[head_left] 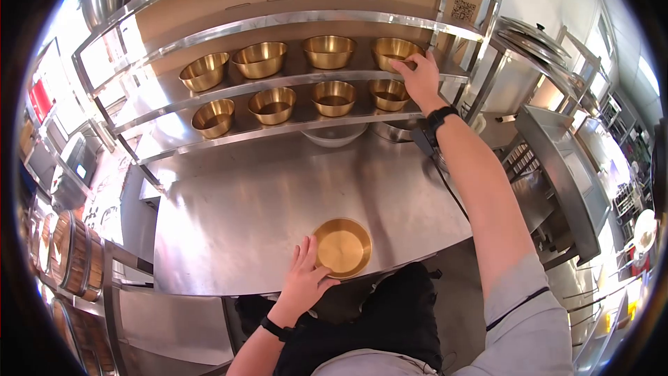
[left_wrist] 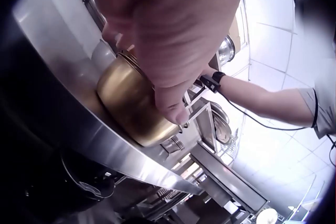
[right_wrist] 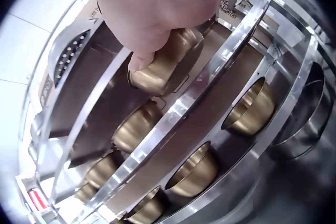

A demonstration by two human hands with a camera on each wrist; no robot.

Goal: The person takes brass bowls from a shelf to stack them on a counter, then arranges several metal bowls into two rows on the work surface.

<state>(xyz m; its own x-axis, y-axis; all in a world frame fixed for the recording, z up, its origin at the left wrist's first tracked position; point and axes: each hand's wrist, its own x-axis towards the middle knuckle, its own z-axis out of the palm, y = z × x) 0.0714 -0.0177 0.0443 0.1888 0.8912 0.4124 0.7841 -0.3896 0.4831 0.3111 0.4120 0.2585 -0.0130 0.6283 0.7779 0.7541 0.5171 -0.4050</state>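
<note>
On the steel table, a gold-coloured metal bowl (head_left: 343, 247) sits close to the front edge. My left hand (head_left: 303, 282) holds it from the left, thumb against the near side and fingers along the left rim. In the left wrist view the thumb lies over the wall of this bowl (left_wrist: 128, 98). Up on the rack, my right hand (head_left: 419, 78) pinches the rim of the rightmost upper-shelf bowl (head_left: 390, 52). The right wrist view shows that bowl (right_wrist: 173, 64) from its outside, the hand covering part of it.
More gold bowls stand in a row on the upper shelf (head_left: 329, 52) and on the lower shelf (head_left: 271, 106). A white bowl (head_left: 334, 136) and steel pans (head_left: 391, 130) sit beneath the rack. Wooden buckets (head_left: 75, 254) stand at the left, stacked lids (head_left: 536, 40) at the right.
</note>
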